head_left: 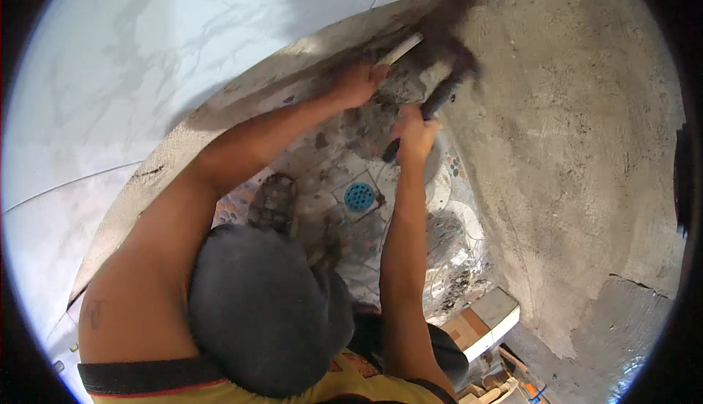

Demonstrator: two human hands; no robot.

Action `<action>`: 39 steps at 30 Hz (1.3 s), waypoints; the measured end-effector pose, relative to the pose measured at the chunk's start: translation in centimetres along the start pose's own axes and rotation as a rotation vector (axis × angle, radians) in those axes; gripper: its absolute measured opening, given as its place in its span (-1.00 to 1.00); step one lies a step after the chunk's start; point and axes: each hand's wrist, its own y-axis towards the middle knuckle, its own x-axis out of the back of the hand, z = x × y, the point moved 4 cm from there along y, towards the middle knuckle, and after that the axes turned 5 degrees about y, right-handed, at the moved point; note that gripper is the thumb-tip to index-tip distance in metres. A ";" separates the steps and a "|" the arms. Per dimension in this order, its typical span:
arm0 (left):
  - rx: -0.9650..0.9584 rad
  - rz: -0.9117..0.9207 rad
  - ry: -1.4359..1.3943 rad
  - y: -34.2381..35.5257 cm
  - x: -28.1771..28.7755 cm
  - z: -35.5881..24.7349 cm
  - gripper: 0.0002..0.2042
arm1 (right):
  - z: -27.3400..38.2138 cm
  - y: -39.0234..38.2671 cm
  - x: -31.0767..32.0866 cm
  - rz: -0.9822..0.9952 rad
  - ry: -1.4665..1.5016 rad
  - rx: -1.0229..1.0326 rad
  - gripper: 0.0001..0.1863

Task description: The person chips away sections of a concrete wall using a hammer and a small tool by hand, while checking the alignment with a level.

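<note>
Grey, rough cement plaster (pixel 556 148) covered the wall on the right, and the work sat in the corner where it met the white marble-look tile wall (pixel 146 75) above the floor. The left hand (pixel 359 82) was closed around a pale chisel-like bar (pixel 401 49), its tip set into the dark, broken patch of the corner. The right hand (pixel 414 133) gripped the dark handle of a hammer (pixel 439 93), whose head was blurred near the bar. Doing this well probably called for keeping the bar steady and angled into the joint, striking squarely and keeping the fingers below the struck end. The bar looked slim, light-coloured and straight, smeared with mortar. Below the hands lay a dusty pebble-pattern floor (pixel 454 214) with a round blue drain cover (pixel 359 196).
</note>
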 end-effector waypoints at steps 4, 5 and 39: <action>0.043 0.025 0.019 0.3 0.2 0.0 -0.42 | 1.8 -0.5 -0.8 0.081 0.398 0.269 -0.84; 0.086 0.038 -0.085 0.1 0.0 -0.8 -0.39 | 1.0 0.8 -0.9 -0.030 0.292 0.272 -0.82; 0.087 -0.076 -0.090 0.2 -0.4 -0.7 -0.37 | 1.2 3.1 1.0 -0.228 -0.070 0.419 -0.69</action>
